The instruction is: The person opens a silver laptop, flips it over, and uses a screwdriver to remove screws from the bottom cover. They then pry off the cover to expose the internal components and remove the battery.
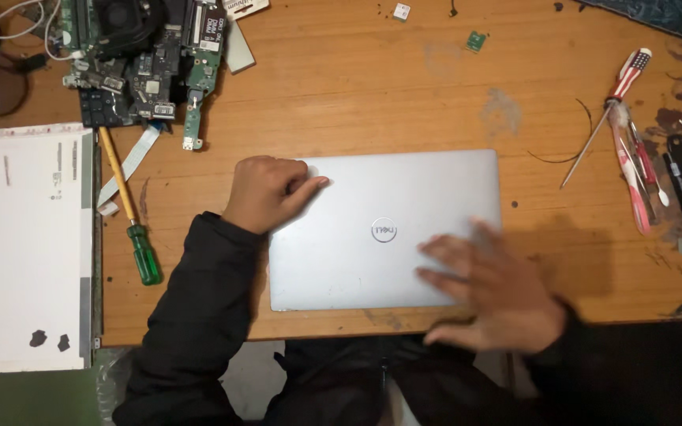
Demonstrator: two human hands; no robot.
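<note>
Two hands on closed silver laptop, lid flat.

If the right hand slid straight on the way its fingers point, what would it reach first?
The right hand points up-left across the closed silver laptop. Going on, it would probably cross the round lid emblem first, then near the left hand at the far corner.

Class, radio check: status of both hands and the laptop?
Left hand open, resting on closed silver laptop, far-left corner. Right hand open, blurred, over near-right edge. Green-handled screwdriver lies left, apart.
</note>
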